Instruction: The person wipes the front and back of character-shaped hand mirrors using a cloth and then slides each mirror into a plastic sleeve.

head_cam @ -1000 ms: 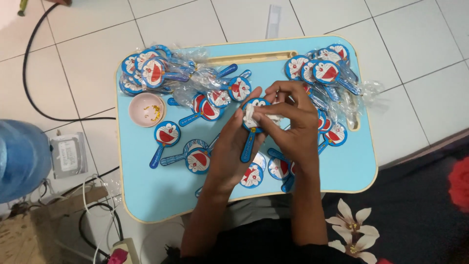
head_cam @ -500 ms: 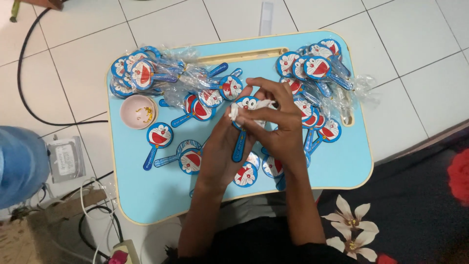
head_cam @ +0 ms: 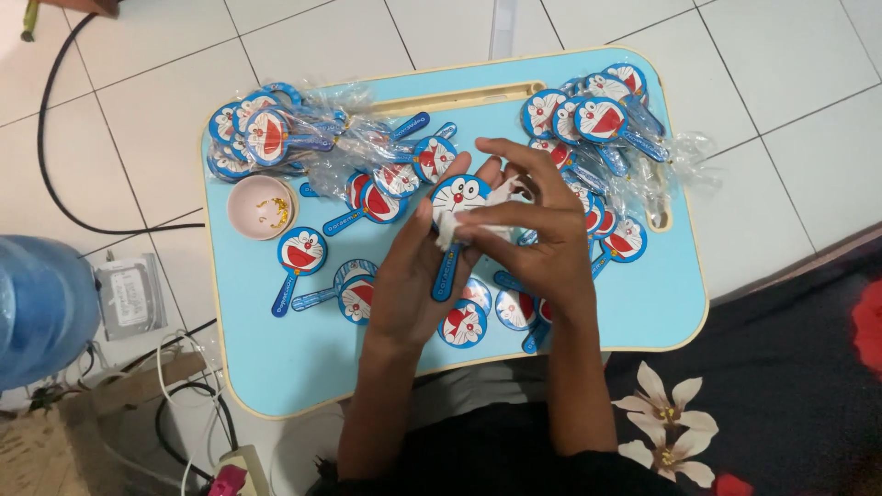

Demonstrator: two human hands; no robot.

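My left hand (head_cam: 413,276) holds a round blue cartoon-cat hand mirror (head_cam: 457,197) by its blue handle, above the light blue lap table (head_cam: 303,367). My right hand (head_cam: 537,234) presses a small white cloth (head_cam: 447,227) against the mirror's face, fingers spread over it. Loose mirrors of the same kind lie under and around both hands, such as one mirror (head_cam: 300,253) to the left and another mirror (head_cam: 462,323) below my left wrist.
Piles of wrapped mirrors sit at the table's back left (head_cam: 262,133) and back right (head_cam: 597,115). A small pink bowl (head_cam: 262,208) holds tiny gold bits. A blue water jug (head_cam: 37,308), cables (head_cam: 55,174) and a power strip (head_cam: 234,468) lie on the tiled floor at left.
The hands and mirror have shifted slightly left in view as the camera moved. My right hand's fingers have slid across the mirror face with the cloth.
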